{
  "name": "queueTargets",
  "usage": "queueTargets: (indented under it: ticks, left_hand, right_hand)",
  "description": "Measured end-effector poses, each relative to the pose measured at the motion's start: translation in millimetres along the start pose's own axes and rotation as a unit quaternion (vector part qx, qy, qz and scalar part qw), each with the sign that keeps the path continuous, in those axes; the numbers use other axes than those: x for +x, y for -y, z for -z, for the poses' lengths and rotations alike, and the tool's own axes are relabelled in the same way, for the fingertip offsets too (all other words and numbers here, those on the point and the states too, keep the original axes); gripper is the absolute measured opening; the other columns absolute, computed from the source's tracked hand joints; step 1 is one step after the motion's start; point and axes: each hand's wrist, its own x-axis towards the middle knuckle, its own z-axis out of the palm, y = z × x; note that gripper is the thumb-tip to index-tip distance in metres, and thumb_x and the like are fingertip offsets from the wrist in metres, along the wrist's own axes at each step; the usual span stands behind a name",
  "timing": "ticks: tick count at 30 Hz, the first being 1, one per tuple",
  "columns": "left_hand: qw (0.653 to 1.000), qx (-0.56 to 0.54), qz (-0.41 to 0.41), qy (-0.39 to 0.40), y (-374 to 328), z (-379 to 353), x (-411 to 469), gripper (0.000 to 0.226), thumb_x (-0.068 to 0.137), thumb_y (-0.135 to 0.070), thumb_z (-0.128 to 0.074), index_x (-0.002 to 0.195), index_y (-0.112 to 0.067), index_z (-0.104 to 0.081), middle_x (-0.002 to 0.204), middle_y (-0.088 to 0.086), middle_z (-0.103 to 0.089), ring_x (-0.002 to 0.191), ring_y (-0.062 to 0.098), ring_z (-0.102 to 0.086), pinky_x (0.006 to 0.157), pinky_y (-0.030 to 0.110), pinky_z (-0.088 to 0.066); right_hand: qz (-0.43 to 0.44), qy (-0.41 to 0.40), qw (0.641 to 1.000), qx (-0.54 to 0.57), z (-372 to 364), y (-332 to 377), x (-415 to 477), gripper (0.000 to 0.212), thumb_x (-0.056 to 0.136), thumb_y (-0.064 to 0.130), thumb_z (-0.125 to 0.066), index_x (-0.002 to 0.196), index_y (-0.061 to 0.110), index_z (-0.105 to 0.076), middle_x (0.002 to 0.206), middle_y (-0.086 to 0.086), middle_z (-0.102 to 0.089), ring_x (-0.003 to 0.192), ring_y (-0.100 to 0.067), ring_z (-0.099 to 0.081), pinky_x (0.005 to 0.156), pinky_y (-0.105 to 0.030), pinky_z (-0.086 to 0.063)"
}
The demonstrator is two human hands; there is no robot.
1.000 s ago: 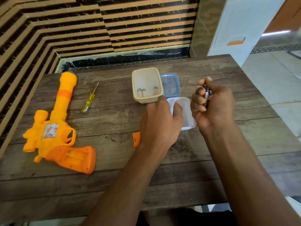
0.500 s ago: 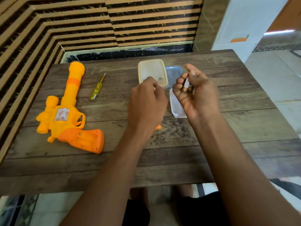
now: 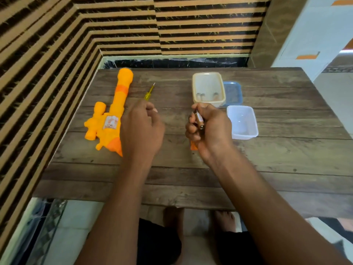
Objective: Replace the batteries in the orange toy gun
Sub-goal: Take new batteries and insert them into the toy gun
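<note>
Right hand [image 3: 208, 129] gripped batteries [image 3: 199, 119], likely for loading; left hand [image 3: 141, 129], loosely curled, empty, hovered over orange toy gun [image 3: 121, 94] on counter [image 3: 267, 159], probably to grab it.

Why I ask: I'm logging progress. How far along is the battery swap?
Done: the orange cover lies loose on the table. In hand: the right hand grips batteries. Left: fitting them into the toy gun, whose grip the left hand hides, then refitting the cover.
</note>
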Motion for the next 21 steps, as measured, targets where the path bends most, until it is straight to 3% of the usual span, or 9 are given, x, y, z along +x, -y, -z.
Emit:
queueTargets:
  ticks: [3,6,8,11,13,15,18,21]
  left_hand:
    - [0.999,-0.009,0.033,-0.019,18,16,8,0.014,0.096,-0.012,-0.062,0.104,-0.011,-0.073,0.099,0.003,-0.074,0.087,0.011,-0.065,0.072,0.004,-0.041]
    - [0.998,-0.011,0.061,-0.021,32,20,18,0.014,0.094,-0.012,-0.064,0.105,-0.011,-0.073,0.098,0.003,-0.074,0.087,0.012,-0.066,0.069,-0.003,-0.036]
    - [0.997,-0.003,0.071,-0.022,42,22,24,0.015,0.093,-0.014,-0.064,0.106,-0.011,-0.072,0.101,0.003,-0.073,0.09,0.013,-0.066,0.073,0.003,-0.04]
    - [0.993,0.004,0.104,-0.05,55,28,31,0.019,0.09,-0.017,-0.068,0.109,-0.016,-0.071,0.111,0.003,-0.07,0.093,0.015,-0.065,0.081,0.03,-0.054]
    - [0.988,0.015,0.137,-0.064,61,31,30,0.025,0.087,-0.016,-0.069,0.111,-0.018,-0.071,0.116,0.006,-0.068,0.096,0.015,-0.064,0.082,0.035,-0.053]
    - [0.982,0.05,0.174,-0.055,63,32,28,0.034,0.082,-0.02,-0.069,0.117,-0.018,-0.068,0.12,0.011,-0.064,0.11,0.024,-0.061,0.09,0.041,-0.051]
    - [0.968,0.114,0.224,-0.013,62,31,25,0.054,0.078,-0.035,-0.075,0.128,-0.022,-0.058,0.137,0.015,-0.048,0.132,0.038,-0.041,0.106,0.055,-0.042]
    - [0.957,0.112,0.267,-0.006,66,30,22,0.076,0.071,-0.051,-0.08,0.135,-0.023,-0.05,0.145,0.017,-0.037,0.132,0.043,-0.039,0.101,0.061,-0.044]
  right_hand:
    - [0.008,0.019,0.997,-0.072,-9,-16,6,0.029,0.108,0.008,-0.039,0.092,0.011,-0.062,0.059,-0.004,-0.051,0.047,-0.012,-0.035,0.044,-0.022,-0.017]
    - [0.004,0.037,0.995,-0.092,-14,-25,11,0.028,0.111,0.011,-0.04,0.096,0.011,-0.063,0.066,-0.005,-0.053,0.05,-0.012,-0.035,0.041,-0.019,-0.02]
    - [0.0,0.056,0.996,-0.076,-17,-29,13,0.027,0.112,0.012,-0.04,0.097,0.01,-0.062,0.071,-0.006,-0.053,0.051,-0.011,-0.033,0.039,-0.017,-0.022]
    - [-0.003,0.076,0.996,-0.045,-19,-32,17,0.023,0.111,0.015,-0.045,0.095,0.008,-0.061,0.073,-0.006,-0.056,0.046,-0.008,-0.032,0.038,-0.017,-0.023]
    - [0.002,0.079,0.996,-0.045,-20,-34,18,0.023,0.11,0.016,-0.049,0.093,0.006,-0.06,0.072,-0.006,-0.059,0.046,-0.007,-0.035,0.037,-0.017,-0.025]
    - [0.015,0.082,0.995,-0.061,-20,-36,20,0.024,0.11,0.016,-0.051,0.091,0.005,-0.059,0.071,-0.006,-0.061,0.048,-0.008,-0.038,0.038,-0.018,-0.028]
    - [0.05,0.087,0.988,-0.114,-23,-41,20,0.023,0.109,0.015,-0.053,0.09,0.002,-0.059,0.067,-0.009,-0.059,0.045,-0.009,-0.04,0.039,-0.017,-0.029]
    - [0.081,0.076,0.975,-0.194,-25,-45,18,0.021,0.107,0.015,-0.057,0.091,0.001,-0.059,0.064,-0.017,-0.057,0.038,-0.01,-0.04,0.038,-0.015,-0.029]
